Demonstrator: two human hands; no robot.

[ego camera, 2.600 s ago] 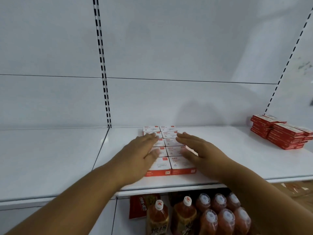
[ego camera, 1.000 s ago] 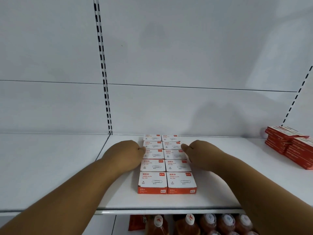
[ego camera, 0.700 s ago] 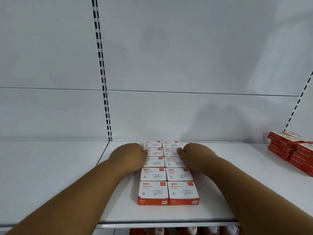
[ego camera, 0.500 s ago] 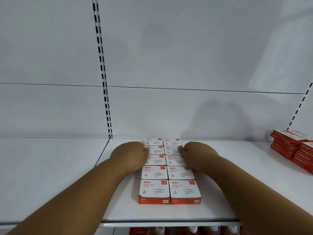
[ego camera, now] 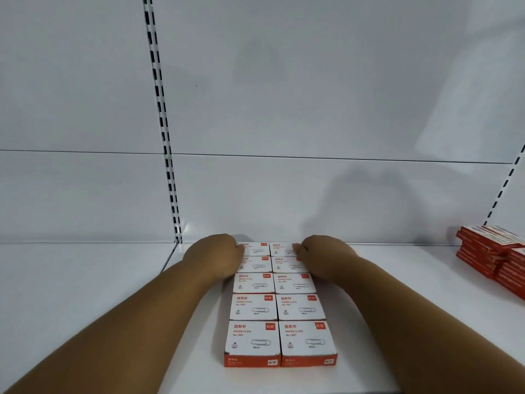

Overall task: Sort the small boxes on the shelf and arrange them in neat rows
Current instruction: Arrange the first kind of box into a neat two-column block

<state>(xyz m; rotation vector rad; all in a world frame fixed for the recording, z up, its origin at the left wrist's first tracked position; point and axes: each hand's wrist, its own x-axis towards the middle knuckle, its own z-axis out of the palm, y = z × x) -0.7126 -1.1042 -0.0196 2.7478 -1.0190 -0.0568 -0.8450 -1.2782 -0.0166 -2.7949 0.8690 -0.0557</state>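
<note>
Both hands have slid from the middle of the block to its far end since a second ago, and the block itself sits as before. My left hand (ego camera: 217, 255) is curled against the outer left side of the paper clip boxes (ego camera: 279, 302), thumb on the top of the back-left one; my right hand (ego camera: 321, 255) mirrors it on the right. Each grip looks pinched on a back box, though the fingers beyond are hidden. These boxes lie in two columns, five deep, on the white shelf (ego camera: 113, 294), edges touching. If I squeeze unevenly, I think the back pair could skew or ride up and open a gap. Pushing too hard could shove the front pair towards the shelf lip. A red stack (ego camera: 488, 251) sits well apart, right.
</note>
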